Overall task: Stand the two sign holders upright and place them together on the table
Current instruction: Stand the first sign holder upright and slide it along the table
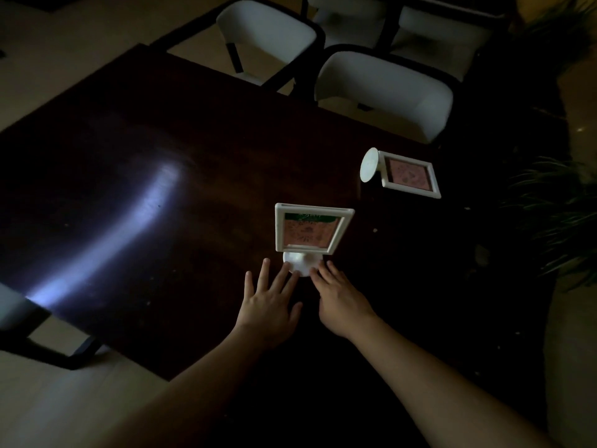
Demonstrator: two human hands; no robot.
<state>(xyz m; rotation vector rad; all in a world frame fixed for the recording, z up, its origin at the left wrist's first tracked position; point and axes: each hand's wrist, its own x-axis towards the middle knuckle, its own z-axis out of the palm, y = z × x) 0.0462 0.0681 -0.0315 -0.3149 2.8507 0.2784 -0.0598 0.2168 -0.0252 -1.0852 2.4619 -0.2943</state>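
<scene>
One white sign holder (310, 229) with a pink card stands upright on its round base on the dark wooden table (145, 163). My left hand (269, 305) lies flat with fingers spread, its fingertips touching the left of the base. My right hand (339, 299) rests beside it, fingertips at the right of the base, holding nothing. The second sign holder (408, 174) lies on its side farther back to the right, its round base turned up on edge towards the left.
Two white chairs with dark frames (384, 92) (268, 37) stand along the table's far edge. Another chair's corner (13, 305) shows at the near left. Plants (555, 202) fill the right side. The room is dim, with a light streak across the table.
</scene>
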